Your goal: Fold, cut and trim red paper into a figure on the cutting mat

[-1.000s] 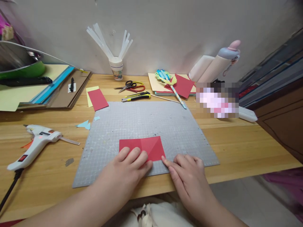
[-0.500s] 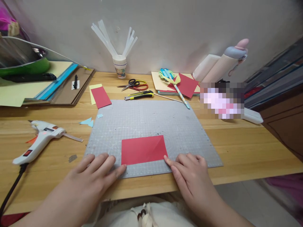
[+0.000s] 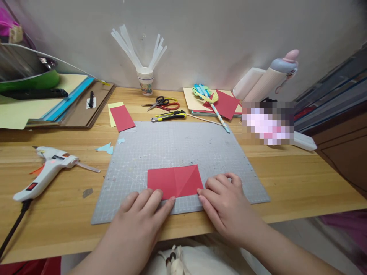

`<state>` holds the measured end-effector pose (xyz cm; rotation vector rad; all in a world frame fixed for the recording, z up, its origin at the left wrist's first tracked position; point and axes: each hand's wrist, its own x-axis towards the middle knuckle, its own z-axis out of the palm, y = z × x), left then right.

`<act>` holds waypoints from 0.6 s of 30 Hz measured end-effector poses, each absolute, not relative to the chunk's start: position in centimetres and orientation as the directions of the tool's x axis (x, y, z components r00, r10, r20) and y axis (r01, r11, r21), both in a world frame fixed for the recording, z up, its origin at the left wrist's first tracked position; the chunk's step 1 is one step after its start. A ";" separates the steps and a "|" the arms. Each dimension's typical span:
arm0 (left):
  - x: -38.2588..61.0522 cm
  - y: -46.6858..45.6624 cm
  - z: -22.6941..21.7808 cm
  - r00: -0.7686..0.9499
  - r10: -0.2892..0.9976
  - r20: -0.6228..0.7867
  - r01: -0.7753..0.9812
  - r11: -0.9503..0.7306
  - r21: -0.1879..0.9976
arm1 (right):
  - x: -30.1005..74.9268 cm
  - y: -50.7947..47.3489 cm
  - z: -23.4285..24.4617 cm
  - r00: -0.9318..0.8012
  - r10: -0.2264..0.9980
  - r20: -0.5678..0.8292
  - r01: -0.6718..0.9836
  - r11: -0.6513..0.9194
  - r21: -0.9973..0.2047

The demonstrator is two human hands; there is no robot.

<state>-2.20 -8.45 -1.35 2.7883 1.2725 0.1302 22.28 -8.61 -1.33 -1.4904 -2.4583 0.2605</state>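
Left hand point(image 3: 140, 212) slid rightward along red paper point(image 3: 172, 178), thumb now at centre crease, other fingers bunched over near-left corner. Right hand point(image 3: 225, 204): index on near-right corner, thumb close; whether pinching, can't tell. Paper flat on mat point(image 3: 177, 145) beyond fingertips, long axis left-to-right, both hands touching.

Likely home craft desk point(image 3: 286, 172), cutting mat point(image 3: 218, 152), glue gun point(image 3: 51, 164), scissors point(image 3: 157, 103)

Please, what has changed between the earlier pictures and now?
The left hand, last at the near left corner of the creased red paper, has moved right, its thumb now at the near edge's middle. The right hand stays at the near right corner; the grey mat lies as before.
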 end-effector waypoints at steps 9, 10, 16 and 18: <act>-1.7 -8.0 -1.8 0.628 0.777 -0.049 0.771 -0.613 0.171 | 23.5 -6.7 -2.3 -0.688 0.723 0.068 0.705 0.688 -0.174; -1.7 -8.0 -1.8 0.629 0.775 -0.057 0.771 -0.613 0.173 | 23.9 -6.6 -2.5 -0.683 0.725 0.086 0.707 0.686 -0.171; -1.8 -7.8 -1.8 0.636 0.769 -0.063 0.765 -0.617 0.185 | 26.9 -6.9 -2.8 -0.652 0.748 0.122 0.735 0.664 -0.142; -2.1 -7.7 -1.8 0.638 0.769 -0.041 0.762 -0.622 0.183 | 27.8 -7.0 -2.7 -0.641 0.758 0.121 0.746 0.652 -0.131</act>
